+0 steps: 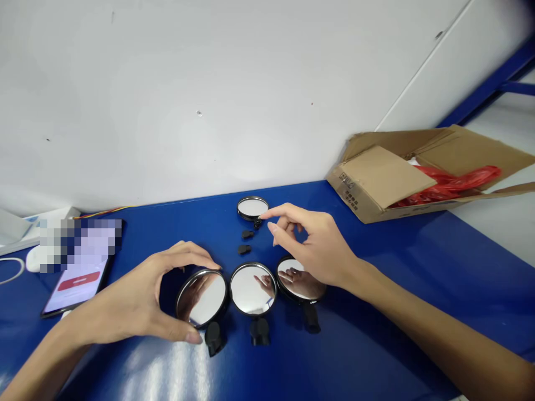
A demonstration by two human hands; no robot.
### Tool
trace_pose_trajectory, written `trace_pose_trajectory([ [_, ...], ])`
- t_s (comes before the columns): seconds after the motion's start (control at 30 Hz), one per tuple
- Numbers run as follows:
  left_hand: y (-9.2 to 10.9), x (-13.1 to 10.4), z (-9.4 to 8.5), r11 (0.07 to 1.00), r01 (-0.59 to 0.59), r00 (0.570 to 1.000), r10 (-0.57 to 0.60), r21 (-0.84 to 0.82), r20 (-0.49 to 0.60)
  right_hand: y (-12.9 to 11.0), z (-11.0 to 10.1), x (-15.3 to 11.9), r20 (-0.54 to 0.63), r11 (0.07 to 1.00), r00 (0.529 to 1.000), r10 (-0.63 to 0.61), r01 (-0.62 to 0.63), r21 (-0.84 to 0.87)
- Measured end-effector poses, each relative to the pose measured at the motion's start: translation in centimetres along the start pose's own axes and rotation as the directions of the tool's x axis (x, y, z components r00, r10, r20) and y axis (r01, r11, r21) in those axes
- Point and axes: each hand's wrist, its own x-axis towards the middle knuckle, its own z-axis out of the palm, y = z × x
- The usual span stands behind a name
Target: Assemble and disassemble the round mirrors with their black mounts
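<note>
Three round black-rimmed mirrors with black clamp mounts lie in a row on the blue table. My left hand (163, 295) holds the left mirror (202, 299) by its rim, thumb at the lower edge and fingers at the upper. Beside it lie the middle mirror (253, 288) and the right mirror (298, 278), the latter partly behind my right hand (307, 236). That hand's index finger reaches to the black stem of a fourth mirror (252, 207) farther back. Its thumb is apart, with nothing visible between. Two small black pieces, an upper one (247, 234) and a lower one (244, 249), lie near it.
An open cardboard box (355, 195) with a red plastic bag (455, 181) stands at the back right. On the left lie a phone (79, 278) with a lit screen and a white device (37, 228) with cables. A white wall (209, 83) rises behind the table.
</note>
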Motion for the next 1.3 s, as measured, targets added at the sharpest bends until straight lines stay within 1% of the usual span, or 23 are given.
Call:
trace_pose_trajectory([
  [0.07, 0.2, 0.0, -0.1, 1.0, -0.002, 1.0, 0.002, 0.007, 0.002, 0.8, -0.2, 0.4, 0.019, 0.998, 0.999, 0.045, -0.044, -0.04],
  [0.13, 0.4, -0.1, -0.2, 1.0, -0.007, 1.0, 0.007, 0.006, 0.003, 1.7, -0.4, 0.8, 0.033, 0.995, 0.998, 0.057, -0.054, -0.085],
  [0.2, 0.7, -0.1, -0.3, 1.0, -0.025, 1.0, 0.025, -0.004, -0.008, 2.5, -0.5, 1.1, 0.055, 0.987, 0.998, 0.03, -0.021, -0.157],
  [0.27, 0.9, -0.1, -0.3, 0.999, -0.048, 0.998, 0.048, -0.021, -0.029, 3.2, -0.5, 1.1, 0.09, 0.972, 0.996, -0.023, 0.043, -0.232],
  [0.33, 0.9, -0.1, -0.2, 0.998, -0.057, 0.998, 0.056, -0.033, -0.04, 3.6, -0.5, 1.1, 0.13, 0.958, 0.989, -0.064, 0.098, -0.271],
  [0.5, 0.1, -0.3, -0.2, 0.997, -0.032, 0.999, 0.029, -0.066, -0.044, 3.8, -0.4, 1.2, 0.239, 0.953, 0.965, -0.11, 0.171, -0.252],
  [0.6, -0.1, -0.4, -0.3, 0.987, -0.002, 0.997, -0.011, -0.16, -0.08, 4.1, -0.4, 1.5, 0.283, 0.954, 0.952, -0.117, 0.186, -0.234],
  [0.7, 0.3, -0.2, -0.3, 0.964, -0.005, 0.991, -0.031, -0.265, -0.132, 4.6, -0.2, 1.8, 0.288, 0.96, 0.949, -0.125, 0.19, -0.208],
  [0.77, 0.5, 0.1, -0.1, 0.942, -0.039, 0.985, -0.021, -0.333, -0.173, 4.8, 0.0, 1.9, 0.274, 0.967, 0.953, -0.131, 0.183, -0.175],
  [0.83, 0.6, 0.4, 0.1, 0.906, -0.1, 0.976, 0.01, -0.412, -0.216, 5.1, 0.2, 1.9, 0.252, 0.974, 0.959, -0.134, 0.174, -0.144],
  [0.93, 0.6, 0.7, 0.6, 0.789, -0.209, 0.954, 0.036, -0.577, -0.296, 5.6, 0.4, 1.9, 0.204, 0.977, 0.969, -0.139, 0.168, -0.131],
  [1.0, 0.8, 0.8, 0.9, 0.72, -0.246, 0.939, 0.01, -0.648, -0.345, 5.8, 0.4, 1.8, 0.153, 0.978, 0.978, -0.144, 0.164, -0.13],
  [1.03, 0.9, 0.8, 0.9, 0.704, -0.254, 0.931, -0.008, -0.663, -0.365, 5.8, 0.4, 1.8, 0.121, 0.979, 0.982, -0.147, 0.162, -0.126],
  [1.1, 1.1, 0.9, 1.0, 0.687, -0.275, 0.913, -0.032, -0.672, -0.407, 5.5, 0.3, 1.7, 0.046, 0.982, 0.987, -0.151, 0.155, -0.11],
  [1.2, 1.3, 1.1, 1.3, 0.703, -0.305, 0.872, -0.066, -0.643, -0.486, 4.1, 0.1, 1.5, -0.078, 0.986, 0.985, -0.156, 0.15, -0.075],
  [1.27, 1.7, 1.3, 1.6, 0.724, -0.304, 0.844, -0.097, -0.62, -0.527, 2.6, 0.0, 1.2, -0.139, 0.978, 0.968, -0.207, 0.201, -0.051],
  [1.3, 1.9, 1.3, 1.9, 0.726, -0.293, 0.838, -0.118, -0.621, -0.533, 1.7, 0.0, 1.0, -0.145, 0.967, 0.956, -0.256, 0.252, -0.044],
])
